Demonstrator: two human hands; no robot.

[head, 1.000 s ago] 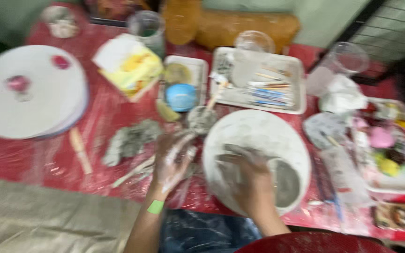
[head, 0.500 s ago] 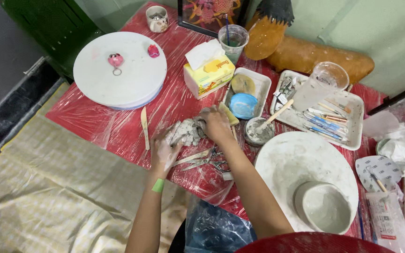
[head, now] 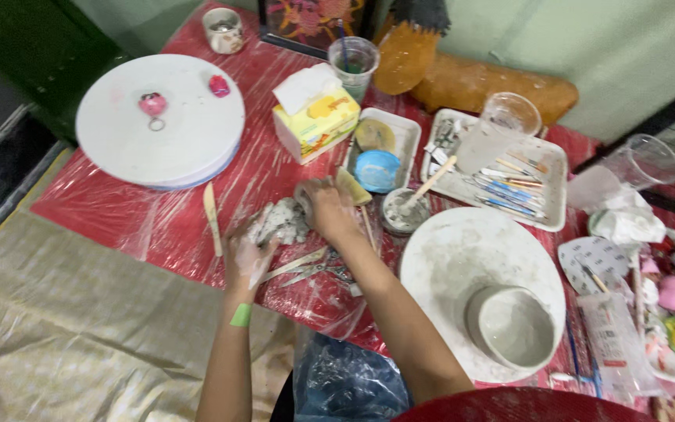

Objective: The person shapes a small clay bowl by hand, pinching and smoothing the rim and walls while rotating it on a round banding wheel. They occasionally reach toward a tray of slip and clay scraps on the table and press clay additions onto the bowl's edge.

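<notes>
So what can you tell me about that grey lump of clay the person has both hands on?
The grey lump of wet clay is an uneven, crumpled mass with a rough, torn-looking surface, pale grey with lighter patches. It lies on the red table covered in clear plastic film, just in front of the person. The left hand, smeared with clay, presses its near side, and the right hand touches its far right edge.

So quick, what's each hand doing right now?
Left hand: fingers curled on the grey clay lump.
Right hand: gripping the same lump from its other side.
</notes>
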